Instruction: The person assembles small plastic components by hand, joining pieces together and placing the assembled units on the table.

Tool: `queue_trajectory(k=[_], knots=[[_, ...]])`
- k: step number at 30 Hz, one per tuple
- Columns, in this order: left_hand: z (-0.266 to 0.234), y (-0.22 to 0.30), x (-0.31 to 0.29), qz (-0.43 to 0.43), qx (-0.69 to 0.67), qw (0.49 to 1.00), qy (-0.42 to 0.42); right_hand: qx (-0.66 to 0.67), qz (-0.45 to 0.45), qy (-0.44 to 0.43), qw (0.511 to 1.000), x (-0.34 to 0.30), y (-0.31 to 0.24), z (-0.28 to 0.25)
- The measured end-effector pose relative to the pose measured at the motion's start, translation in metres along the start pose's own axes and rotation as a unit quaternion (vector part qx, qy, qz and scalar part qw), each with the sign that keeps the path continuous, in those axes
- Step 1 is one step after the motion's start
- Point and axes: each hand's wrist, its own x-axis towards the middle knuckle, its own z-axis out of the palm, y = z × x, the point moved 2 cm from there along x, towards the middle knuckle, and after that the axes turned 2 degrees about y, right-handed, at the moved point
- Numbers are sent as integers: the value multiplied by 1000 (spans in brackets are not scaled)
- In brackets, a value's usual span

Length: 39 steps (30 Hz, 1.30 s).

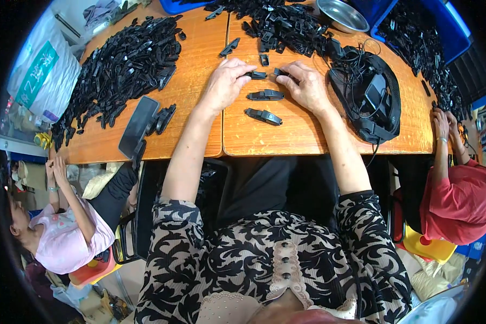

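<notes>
My left hand pinches a slim black plastic part between thumb and fingers, its end pointing right. Opposite it, my right hand has its fingertips closed on a smaller black plastic piece. A short gap separates the two pieces. Just below them on the table lie two longer black clip-like parts, one level and one slightly tilted. A small squarish black piece sits just above my hands, and another elongated black part rests farther up, left of it.
Heaps of black parts cover the table's left, its far middle and right. A black mesh bag with cables lies right of my hand; a dark tray-like object is at left. A metal bowl stands behind. Co-workers sit either side.
</notes>
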Motion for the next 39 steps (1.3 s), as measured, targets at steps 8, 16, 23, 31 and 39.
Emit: queue_trajectory(k=[8,16,23,31,39], knots=[[8,13,-3,-3,-111,993,27,26,-69,-27,997,-1,-3,4],[9,12,0,-117,-155,981,21,12,-78,-85,993,16,-8,-1],[5,17,-4,-115,-222,968,-11,170,-74,-198,962,30,-2,13],[-25,-34,33,-66,-7,988,143,-67,23,-83,994,54,-9,28],[1,-24,35,-171,-61,974,135,16,41,-35,998,44,11,20]])
